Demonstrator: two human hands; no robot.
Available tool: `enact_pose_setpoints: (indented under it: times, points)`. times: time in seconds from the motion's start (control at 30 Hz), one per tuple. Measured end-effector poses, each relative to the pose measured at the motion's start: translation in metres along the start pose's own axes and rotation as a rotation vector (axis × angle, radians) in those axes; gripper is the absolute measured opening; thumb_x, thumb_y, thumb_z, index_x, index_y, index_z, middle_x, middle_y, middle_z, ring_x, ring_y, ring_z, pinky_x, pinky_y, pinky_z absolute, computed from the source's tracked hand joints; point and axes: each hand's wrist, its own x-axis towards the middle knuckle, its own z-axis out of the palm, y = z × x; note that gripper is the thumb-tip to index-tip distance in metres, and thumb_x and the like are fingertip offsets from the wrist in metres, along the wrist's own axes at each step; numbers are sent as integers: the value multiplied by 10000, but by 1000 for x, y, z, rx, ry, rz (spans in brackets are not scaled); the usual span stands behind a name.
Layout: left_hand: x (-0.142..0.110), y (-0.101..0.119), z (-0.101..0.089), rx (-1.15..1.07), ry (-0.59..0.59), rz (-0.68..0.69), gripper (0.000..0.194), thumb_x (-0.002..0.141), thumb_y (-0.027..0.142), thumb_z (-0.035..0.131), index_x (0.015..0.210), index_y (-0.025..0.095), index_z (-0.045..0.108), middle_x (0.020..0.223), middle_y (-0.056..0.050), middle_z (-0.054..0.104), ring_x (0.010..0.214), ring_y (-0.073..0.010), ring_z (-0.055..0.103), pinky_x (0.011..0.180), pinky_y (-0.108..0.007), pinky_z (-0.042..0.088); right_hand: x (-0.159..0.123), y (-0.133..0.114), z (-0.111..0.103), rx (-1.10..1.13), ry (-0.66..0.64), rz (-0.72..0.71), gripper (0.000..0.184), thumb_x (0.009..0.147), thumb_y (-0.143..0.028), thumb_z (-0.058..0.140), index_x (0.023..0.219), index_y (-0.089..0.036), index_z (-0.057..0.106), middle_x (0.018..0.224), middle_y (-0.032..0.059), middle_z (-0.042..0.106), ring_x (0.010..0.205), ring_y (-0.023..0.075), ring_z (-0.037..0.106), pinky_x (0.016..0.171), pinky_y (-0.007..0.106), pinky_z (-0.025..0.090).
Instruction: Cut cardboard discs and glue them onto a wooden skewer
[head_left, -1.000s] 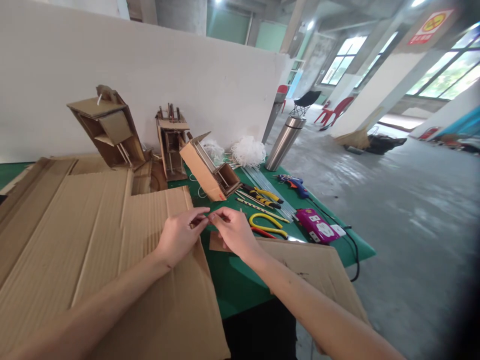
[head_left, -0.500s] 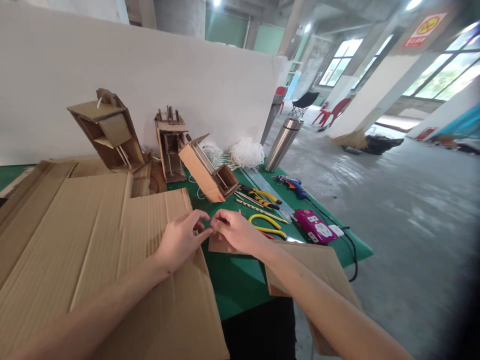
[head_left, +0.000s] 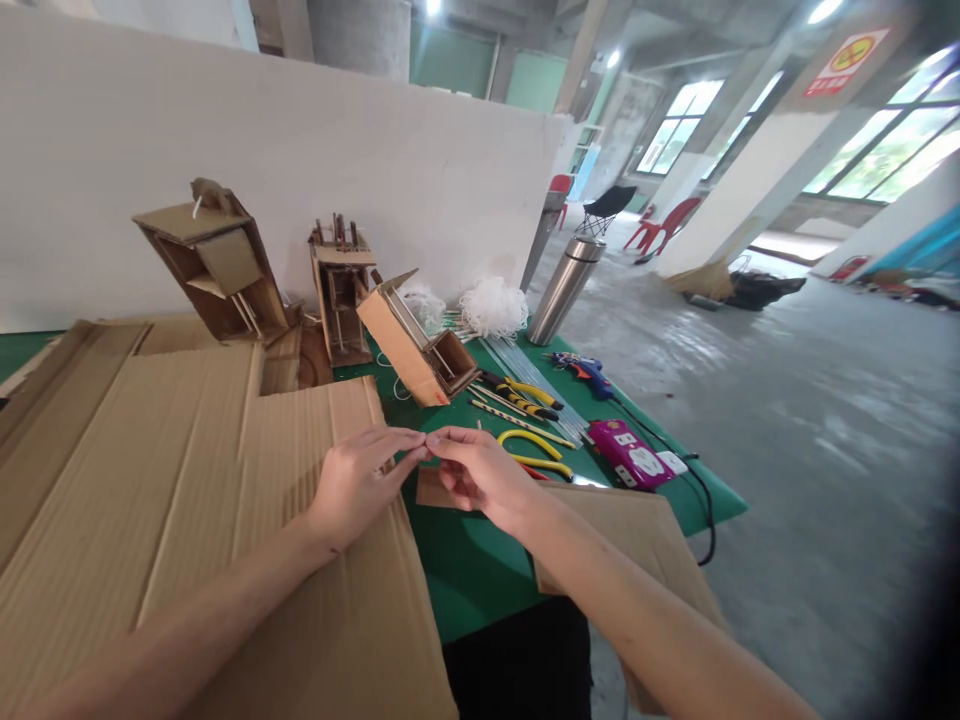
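Observation:
My left hand (head_left: pixel 364 478) is closed in a pinch above the edge of a large corrugated cardboard sheet (head_left: pixel 187 480). Its fingertips meet those of my right hand (head_left: pixel 484 475), which pinches too. Whatever lies between the fingertips is hidden or too small to make out. Beneath my right hand a small cardboard piece (head_left: pixel 433 490) rests on the green table top (head_left: pixel 472 560). Just beyond the hands stands a tilted cardboard box model (head_left: pixel 409 345). Yellow-handled pliers (head_left: pixel 540 445) lie to the right of my right hand.
Black-and-yellow pliers (head_left: pixel 529 397), clear glue sticks (head_left: pixel 536 385), a blue glue gun (head_left: pixel 589 375) and a purple power strip (head_left: pixel 634 455) lie at right. A steel flask (head_left: pixel 566 292) stands behind them. Two more cardboard models (head_left: pixel 217 265) stand at the back. Another cardboard piece (head_left: pixel 622 510) overhangs the front edge.
My left fingers have straightened and come closer together, their tips now against the right fingertips. The right hand has turned slightly, its lower fingers curled. The objects on the table stay put.

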Motion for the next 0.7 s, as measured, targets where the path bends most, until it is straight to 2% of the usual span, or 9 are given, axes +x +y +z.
enact_pose_setpoints:
  times: [0.2,0.4,0.53,0.7]
  points:
    - [0,3,-3,107,-5,76,154,913,245,544,856,230,686,917,-63,694,856,-202,653,769,-322,508,-6,0,2,101,-24,52,126,792,-260,665,769,-139,689,770,17,643,431,59,482,275,166,317]
    - [0,4,-5,139,-50,78,168,967,209,400,838,208,507,835,-29,569,751,-159,560,683,-281,457,-9,2,4,153,-73,75,217,896,-286,571,836,-138,717,959,71,698,466,59,509,290,152,364]
    - [0,-1,-2,194,-38,73,225,985,222,321,782,216,419,760,-2,503,697,-159,505,651,-284,428,-8,2,6,126,-143,140,338,939,-339,492,864,-108,728,977,117,703,494,95,545,278,179,392]
    - [0,-2,-1,218,-63,65,320,988,256,335,674,218,387,649,20,459,640,-161,468,602,-282,377,-6,7,9,9,-83,47,323,923,-334,519,792,-113,714,796,66,673,455,94,535,259,169,395]
